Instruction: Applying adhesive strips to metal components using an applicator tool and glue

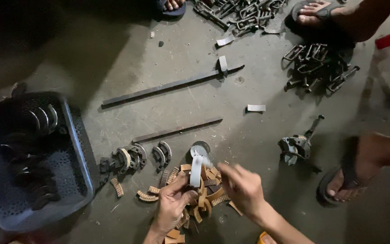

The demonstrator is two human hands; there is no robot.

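A person crouched over a stained, dusty concrete floor (267, 135), dim at its left edge and lit from the right. The left hand (173, 203) was closed in a grip around the lower end of a pale curved metal shoe (196, 169), held upright over a heap of tan curved lining pieces (201, 192). The right hand (242, 187) hovered just beside the shoe with fingers loosely bent; whether its grip had closed on anything could not be told. A round tin (200, 147) sat on the floor just behind the shoe. To the left, small grey curved shoes (134, 157) lay beside a blue plastic crate (75, 153) holding more dark parts. Two long flat metal bars (172, 85) lay across the floor's middle, and a small metal tool (298, 145) stood to the right. Tangles of dark metal brackets (319, 65) were heaped at the top, near sandalled feet (314, 11) of others.
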